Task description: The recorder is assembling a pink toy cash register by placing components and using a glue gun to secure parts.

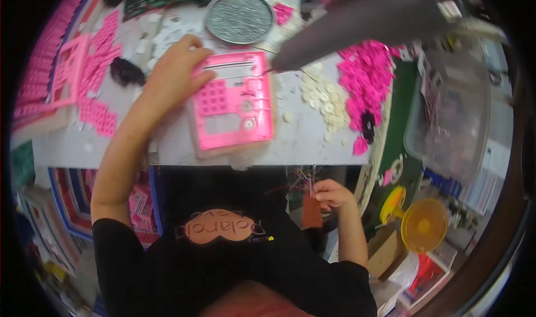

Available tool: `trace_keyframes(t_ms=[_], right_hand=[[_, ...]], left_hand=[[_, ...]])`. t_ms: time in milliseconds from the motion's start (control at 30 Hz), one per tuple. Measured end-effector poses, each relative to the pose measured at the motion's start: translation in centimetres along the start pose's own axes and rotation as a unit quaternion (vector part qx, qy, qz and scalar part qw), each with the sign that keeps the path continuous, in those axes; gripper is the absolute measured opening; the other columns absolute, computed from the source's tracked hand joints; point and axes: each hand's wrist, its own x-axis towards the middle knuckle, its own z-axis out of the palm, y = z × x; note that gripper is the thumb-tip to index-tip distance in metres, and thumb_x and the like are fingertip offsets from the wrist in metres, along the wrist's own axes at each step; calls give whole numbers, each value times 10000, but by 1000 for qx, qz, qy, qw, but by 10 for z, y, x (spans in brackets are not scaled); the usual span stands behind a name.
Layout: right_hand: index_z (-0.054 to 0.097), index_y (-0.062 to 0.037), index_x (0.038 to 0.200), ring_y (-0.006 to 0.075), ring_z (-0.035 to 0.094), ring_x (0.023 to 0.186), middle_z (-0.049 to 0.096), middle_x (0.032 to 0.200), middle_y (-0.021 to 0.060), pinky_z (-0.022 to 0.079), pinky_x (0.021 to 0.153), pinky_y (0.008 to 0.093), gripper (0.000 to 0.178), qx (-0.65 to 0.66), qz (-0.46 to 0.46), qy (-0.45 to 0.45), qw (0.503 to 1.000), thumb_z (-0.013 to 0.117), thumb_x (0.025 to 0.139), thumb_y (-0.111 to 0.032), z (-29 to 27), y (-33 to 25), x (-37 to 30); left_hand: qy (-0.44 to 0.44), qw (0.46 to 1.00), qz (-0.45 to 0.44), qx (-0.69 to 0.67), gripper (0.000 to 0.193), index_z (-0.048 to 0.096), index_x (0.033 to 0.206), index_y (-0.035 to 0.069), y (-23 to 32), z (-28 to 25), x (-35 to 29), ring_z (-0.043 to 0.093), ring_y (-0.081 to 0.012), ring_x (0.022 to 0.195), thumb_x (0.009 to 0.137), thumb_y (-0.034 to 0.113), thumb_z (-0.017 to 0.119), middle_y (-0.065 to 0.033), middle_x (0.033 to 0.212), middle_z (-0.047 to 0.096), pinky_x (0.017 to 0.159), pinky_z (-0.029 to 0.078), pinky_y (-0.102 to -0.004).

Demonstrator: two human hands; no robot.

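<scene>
A bright pink plastic casing (230, 113) with a keypad and a round fitting lies face-up near the table's front. My left hand (177, 68) grips its upper left corner, the thumb on top of the pink surface. Below the table's front edge, my right hand (333, 194) pinches a flat brown board (312, 211) by its upper end, where thin coloured wires stick out. Over the casing's upper right slants a dark, blurred tool (357, 29), shaped like an electric screwdriver. Its thin tip is close to the casing's right edge; whether they touch I cannot tell.
A round tin (240, 18) of small metal pieces stands behind the casing. Cream discs (321, 96) and pink parts (365, 77) lie to the right; pink keypads (100, 113) and black parts (127, 72) to the left. Green circuit boards (151, 1) sit behind. A yellow fan (424, 225) stands lower right.
</scene>
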Motion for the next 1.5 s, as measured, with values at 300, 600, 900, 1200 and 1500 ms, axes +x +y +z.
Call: trace_keyframes(t_ms=[300, 600, 900, 1200, 1500], right_hand=[[603, -21, 985, 118, 590, 672, 623, 826, 57, 475, 576, 216, 105, 405, 18, 255, 878, 616, 949, -118, -28, 286, 66], [598, -124, 966, 153, 621, 691, 634, 805, 37, 519, 613, 272, 137, 437, -180, 332, 816, 493, 1007, -202, -30, 463, 208], [603, -47, 1168, 240, 663, 738, 677, 854, 79, 563, 691, 349, 265, 543, -372, 218, 720, 529, 969, -207, -62, 297, 241], [604, -18, 1179, 317, 656, 874, 662, 963, 179, 544, 783, 392, 300, 351, -225, 298, 859, 562, 932, -181, -75, 259, 239], [605, 11, 1191, 393, 648, 1009, 648, 1073, 278, 525, 876, 436, 341, -569, 49, 303, 763, 595, 895, -156, -55, 176, 138]], left_hand=[[-9, 997, -50, -55, 427, 580, 1295, 75, -17, 6, -22, 516, -147, 893, 887, 147, 686, -56, 1201, 570, 788, 423, -272], [-7, 995, -88, -49, 369, 586, 1292, 74, -28, 0, -38, 554, -145, 984, 953, 210, 640, -46, 1272, 566, 812, 449, -276], [43, 996, -81, -9, 372, 598, 1286, 88, -13, 5, -60, 600, -185, 1027, 939, 214, 647, -73, 1262, 602, 851, 468, -306], [61, 988, 99, 98, 556, 573, 1285, 67, 40, -3, -50, 513, -372, 1211, 786, 235, 749, -177, 1288, 560, 1031, 385, -482], [112, 992, -39, -32, 428, 638, 1139, 38, 1, -31, -9, 609, -317, 1053, 818, 302, 741, -155, 1134, 637, 901, 485, -429]])
